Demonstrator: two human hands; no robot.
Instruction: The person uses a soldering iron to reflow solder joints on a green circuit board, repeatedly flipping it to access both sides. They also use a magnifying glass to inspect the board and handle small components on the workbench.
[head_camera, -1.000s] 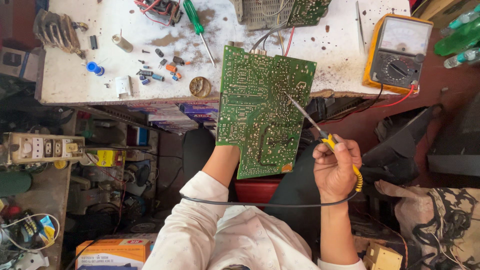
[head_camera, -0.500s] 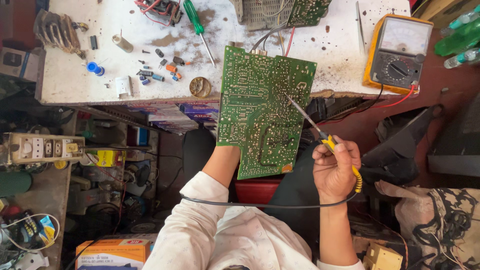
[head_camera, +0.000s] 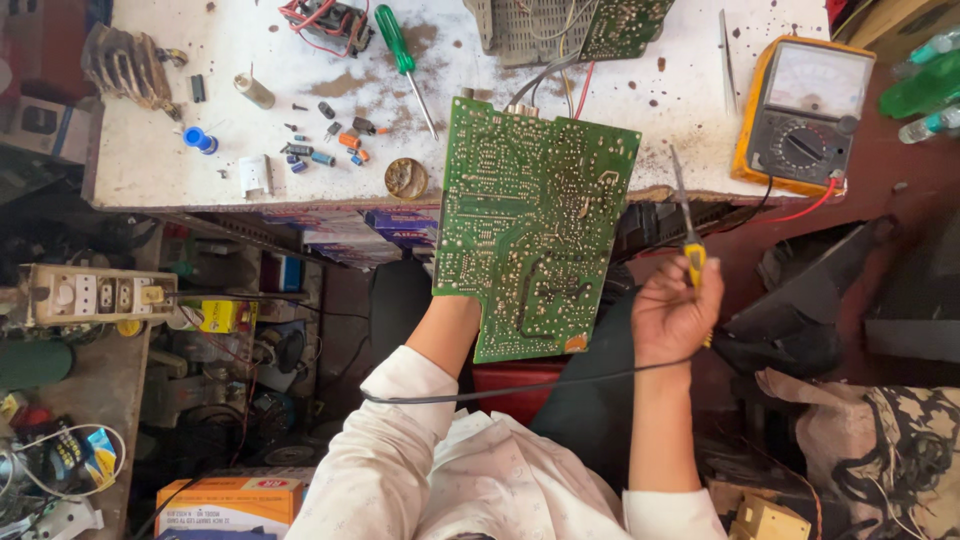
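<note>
The right hand (head_camera: 672, 312) is closed in a fist-like pinch round the yellow handle of a slim soldering iron (head_camera: 686, 228), whose thin metal tip now points toward twelve o'clock and stands clear of the large green printed circuit board (head_camera: 530, 220); half a second ago that tip slanted toward ten o'clock and rested on the board's solder side, so the iron has been lifted off (the joint it was working looks finished with, or paused on, for now). A black cord (head_camera: 520, 388) runs from this fist across toward nine o'clock, over the white sleeve. The left hand is hidden behind the board's lower edge, so its grip cannot be told, though the forearm meets the board there and the board stays tilted up against the edge of the stained white workbench (head_camera: 150, 160). At two o'clock from the iron sits a yellow-cased analogue multimeter (head_camera: 803, 110); at eleven o'clock lies a green-handled screwdriver (head_camera: 403, 55) among small loose components.
</note>
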